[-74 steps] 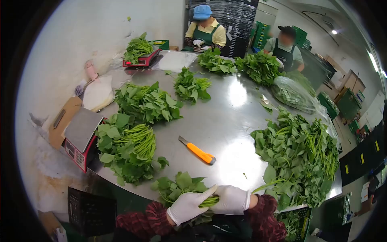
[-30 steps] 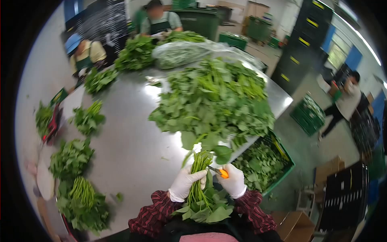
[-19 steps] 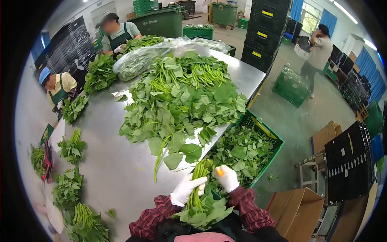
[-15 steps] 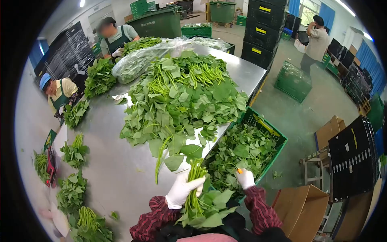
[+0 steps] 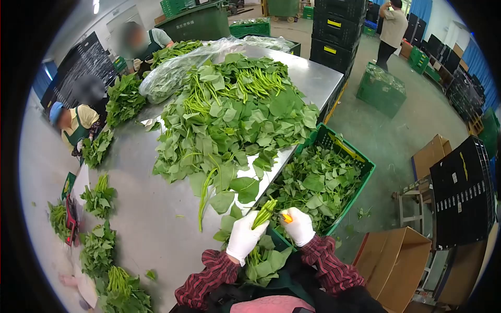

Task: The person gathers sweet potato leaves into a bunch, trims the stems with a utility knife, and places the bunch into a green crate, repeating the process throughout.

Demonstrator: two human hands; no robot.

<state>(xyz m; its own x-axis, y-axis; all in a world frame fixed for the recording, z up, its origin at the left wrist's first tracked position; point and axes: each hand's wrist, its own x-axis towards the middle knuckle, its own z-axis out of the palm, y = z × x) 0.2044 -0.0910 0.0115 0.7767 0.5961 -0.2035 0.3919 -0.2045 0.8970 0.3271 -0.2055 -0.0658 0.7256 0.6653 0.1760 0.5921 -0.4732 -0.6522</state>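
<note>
My left hand (image 5: 243, 237), in a white glove, is closed round a bunch of leafy greens (image 5: 265, 213). The stem ends point up and to the right, and the leaves hang below the fist. Close beside the stem ends, my right hand (image 5: 298, 227), also gloved, grips a small orange-handled tool (image 5: 286, 218); its working end is too small to make out. Just beyond my hands a large heap of leafy greens (image 5: 235, 117) covers part of the metal table (image 5: 156, 208). Below the table's right edge, a green crate (image 5: 371, 169) holds more greens.
Several bundled greens (image 5: 97, 250) line the table's left side. Two co-workers (image 5: 81, 122) handle greens across the table; another person (image 5: 392, 31) stands at the back. A cardboard box (image 5: 391, 263) and black crates (image 5: 334, 36) stand to the right. A plastic bag (image 5: 169, 81) lies by the heap.
My right hand has moved left and up to the stem ends with the orange-handled tool. My left hand has turned the bunch slightly. The person at the back has shifted left in view.
</note>
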